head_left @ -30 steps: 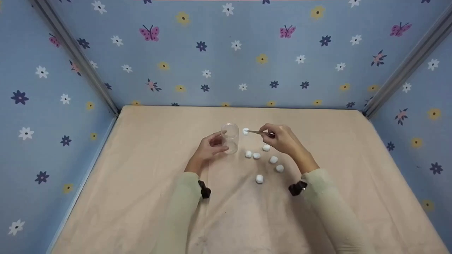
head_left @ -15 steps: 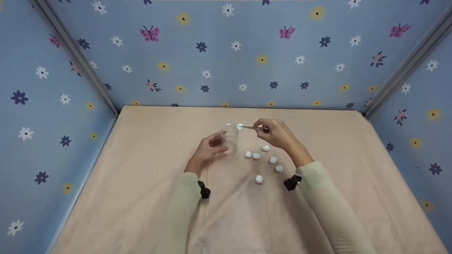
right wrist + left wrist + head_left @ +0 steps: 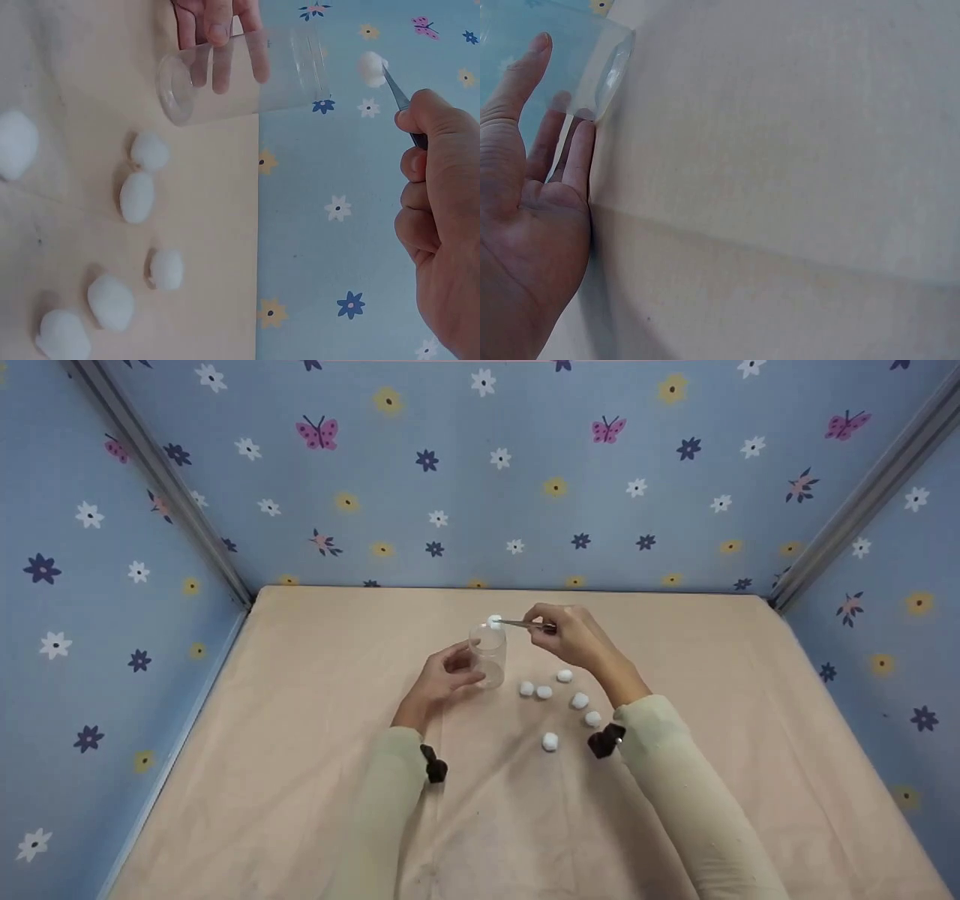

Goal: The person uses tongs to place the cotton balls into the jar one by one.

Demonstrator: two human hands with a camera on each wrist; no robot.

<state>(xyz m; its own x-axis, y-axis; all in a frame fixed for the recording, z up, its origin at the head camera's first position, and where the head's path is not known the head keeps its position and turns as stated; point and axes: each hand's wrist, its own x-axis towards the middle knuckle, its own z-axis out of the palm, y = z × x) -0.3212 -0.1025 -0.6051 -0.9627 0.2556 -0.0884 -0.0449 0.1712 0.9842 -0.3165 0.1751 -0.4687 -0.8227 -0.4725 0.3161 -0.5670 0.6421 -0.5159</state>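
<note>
My left hand (image 3: pixel 442 681) grips a clear plastic cup (image 3: pixel 490 660) from its left side, thumb and fingers around the wall; the cup stands upright on the cloth. In the left wrist view the thumb and fingers of the left hand (image 3: pixel 536 210) lie against the cup (image 3: pixel 585 60). My right hand (image 3: pixel 574 639) pinches metal tweezers (image 3: pixel 521 624), whose tips hold a white cotton ball (image 3: pixel 494 622) at the cup's rim. The right wrist view has this cotton ball (image 3: pixel 372 69) beyond the mouth of the cup (image 3: pixel 232 79), outside it. No ball shows inside the cup.
Several white cotton balls (image 3: pixel 544 692) lie on the beige cloth (image 3: pixel 300 697) to the right of the cup, below the right hand. Patterned blue panels (image 3: pixel 480 472) stand behind the table and at both sides.
My right hand has moved left and away from me, carrying the tweezers and cotton ball from right of the cup to its rim. The left hand and cup have stayed in place.
</note>
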